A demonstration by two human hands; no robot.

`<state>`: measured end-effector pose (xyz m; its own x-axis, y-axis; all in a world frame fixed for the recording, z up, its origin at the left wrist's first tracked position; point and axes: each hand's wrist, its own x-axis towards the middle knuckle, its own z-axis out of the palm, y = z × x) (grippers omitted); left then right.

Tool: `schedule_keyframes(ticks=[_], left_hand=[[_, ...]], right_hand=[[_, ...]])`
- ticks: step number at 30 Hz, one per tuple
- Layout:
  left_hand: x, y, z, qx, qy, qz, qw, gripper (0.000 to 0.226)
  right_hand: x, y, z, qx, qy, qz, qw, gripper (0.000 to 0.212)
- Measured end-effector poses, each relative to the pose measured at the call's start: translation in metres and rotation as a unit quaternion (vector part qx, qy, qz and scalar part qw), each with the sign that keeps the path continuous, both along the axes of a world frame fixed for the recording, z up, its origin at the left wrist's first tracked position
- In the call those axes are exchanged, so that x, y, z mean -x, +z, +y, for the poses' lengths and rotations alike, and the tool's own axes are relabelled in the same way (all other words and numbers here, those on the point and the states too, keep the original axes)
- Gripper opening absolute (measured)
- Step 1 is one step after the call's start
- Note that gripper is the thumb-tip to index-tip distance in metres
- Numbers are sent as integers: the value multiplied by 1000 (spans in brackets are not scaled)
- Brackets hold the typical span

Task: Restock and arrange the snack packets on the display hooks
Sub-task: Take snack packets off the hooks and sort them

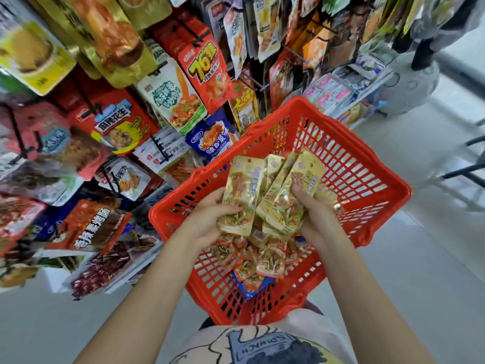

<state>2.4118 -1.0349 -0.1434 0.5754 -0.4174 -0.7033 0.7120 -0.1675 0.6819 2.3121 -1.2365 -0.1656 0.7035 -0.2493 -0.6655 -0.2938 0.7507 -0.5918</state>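
Note:
Over a red plastic basket (367,174), both my hands hold a fanned bunch of long gold snack packets (278,190). My left hand (210,219) grips the leftmost gold packet (244,195) near its lower end, thumb on its face. My right hand (315,214) grips the other gold packets (294,195) from the right side. More small packets, orange and gold (262,261) and one blue (249,287), lie on the basket's floor beneath my hands. The display hooks (160,148) stand to the left, crowded with hanging packets.
The hook rack (183,74) fills the left and top of the view with red, yellow, white and blue packets. A low shelf of small items (341,93) sits behind the basket. Grey tiled floor (420,258) lies to the right, with dark chair or stand legs (469,172) at the right edge.

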Motion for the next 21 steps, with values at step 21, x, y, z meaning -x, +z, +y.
schedule_keyframes(ticks=[21], left_hand=[[33,161,-8,102,-11,-58,993,52]], right_hand=[[-15,151,58,567,137,-225,781,34]])
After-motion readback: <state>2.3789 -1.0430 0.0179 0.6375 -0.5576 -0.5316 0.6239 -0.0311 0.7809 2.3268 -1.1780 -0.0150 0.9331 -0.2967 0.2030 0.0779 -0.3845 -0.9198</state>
